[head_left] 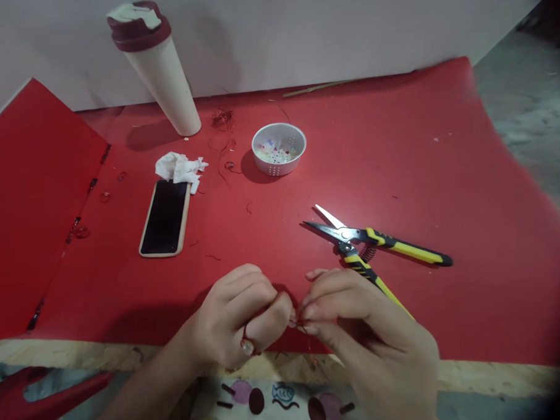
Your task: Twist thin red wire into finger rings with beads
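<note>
My left hand [242, 317] is closed, its thumb and forefinger pinched on a thin red cord [309, 346]. A red thread ring with a pale bead [247, 346] is on one of its fingers. Fingertip to fingertip with it, my right hand [376, 338] also pinches the cord, and a loose end hangs below toward the table's front edge. The exact spot where the cord is gripped is partly hidden by the fingers. Just beyond my right hand lie yellow-and-black spring shears [348, 234] with their blades apart.
A perforated bowl [278, 166] holds small beads. To its left are a tangle of red thread [222, 118], crumpled tissue [177, 167], a phone [166, 218] and a tall lidded tumbler [163, 75]. Small cord rings [81, 231] lie by the taped red sheet [29, 205] at far left.
</note>
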The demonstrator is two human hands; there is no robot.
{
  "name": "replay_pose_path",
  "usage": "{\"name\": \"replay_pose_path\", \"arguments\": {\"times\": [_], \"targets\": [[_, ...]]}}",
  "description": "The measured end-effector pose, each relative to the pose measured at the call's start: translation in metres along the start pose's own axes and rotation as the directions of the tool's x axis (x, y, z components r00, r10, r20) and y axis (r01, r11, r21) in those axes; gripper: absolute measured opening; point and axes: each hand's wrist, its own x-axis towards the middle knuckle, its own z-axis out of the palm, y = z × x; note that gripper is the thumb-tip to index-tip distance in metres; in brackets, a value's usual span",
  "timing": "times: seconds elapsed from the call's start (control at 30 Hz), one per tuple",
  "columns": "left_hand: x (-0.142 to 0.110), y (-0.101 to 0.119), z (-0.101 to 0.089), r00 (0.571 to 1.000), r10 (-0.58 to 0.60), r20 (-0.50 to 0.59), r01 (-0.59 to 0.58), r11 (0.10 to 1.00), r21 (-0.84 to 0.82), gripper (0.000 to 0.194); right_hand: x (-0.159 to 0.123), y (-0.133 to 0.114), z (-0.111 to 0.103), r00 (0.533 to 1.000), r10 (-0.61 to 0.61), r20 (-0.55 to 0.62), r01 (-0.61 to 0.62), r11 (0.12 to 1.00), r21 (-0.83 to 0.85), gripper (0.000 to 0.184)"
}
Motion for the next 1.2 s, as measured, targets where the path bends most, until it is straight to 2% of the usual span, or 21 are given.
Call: {"name": "replay_pose_path", "arguments": {"times": [0.2, 0.37, 0.43, 0.73, 0.87, 0.97, 1.07, 1.13, 1.2], "targets": [[0.003, 0.000, 0.000, 0.998, 0.017, 0.060, -0.018, 1.000, 0.025, 0.020, -0.002, 0.004, -0.003, 0.998, -0.068, 0.018, 0.069, 0.995, -0.078, 0.026], [-0.004, -0.005, 0.004, 0.998, 0.039, 0.053, -0.043, 0.997, 0.063, 0.017, -0.002, 0.005, -0.003, 0.962, -0.274, 0.018, 0.273, 0.946, -0.174, 0.028], [-0.008, -0.007, 0.006, 0.997, 0.039, 0.070, -0.044, 0.997, 0.069, 0.018, -0.001, 0.004, -0.004, 0.948, -0.318, 0.031, 0.317, 0.924, -0.215, 0.028], [-0.005, -0.006, 0.011, 0.994, -0.039, 0.097, 0.035, 0.999, 0.038, 0.021, -0.007, 0.003, -0.008, 0.928, -0.349, 0.130, 0.371, 0.834, -0.410, 0.027], [-0.004, -0.007, 0.011, 0.995, -0.035, 0.092, 0.031, 0.999, 0.039, 0.023, -0.010, 0.007, -0.008, 0.921, -0.357, 0.157, 0.389, 0.806, -0.446, 0.028], [-0.003, -0.007, 0.012, 0.997, -0.001, 0.079, -0.001, 1.000, 0.018, 0.021, -0.010, 0.007, -0.004, 0.948, -0.309, 0.081, 0.312, 0.840, -0.444, 0.025], [0.002, -0.005, 0.011, 0.998, 0.002, 0.060, -0.005, 0.998, 0.057, 0.015, -0.007, 0.005, 0.002, 0.992, -0.118, -0.034, 0.100, 0.935, -0.340, 0.018], [0.005, -0.003, 0.011, 0.997, -0.037, 0.065, 0.033, 0.997, 0.064, 0.010, -0.005, 0.002, 0.004, 0.996, 0.008, -0.088, -0.028, 0.973, -0.228, 0.015], [0.007, -0.002, 0.012, 0.996, -0.067, 0.061, 0.067, 0.998, 0.006, 0.011, -0.003, 0.000, 0.006, 0.989, 0.085, -0.118, -0.102, 0.985, -0.138, 0.015]]}}
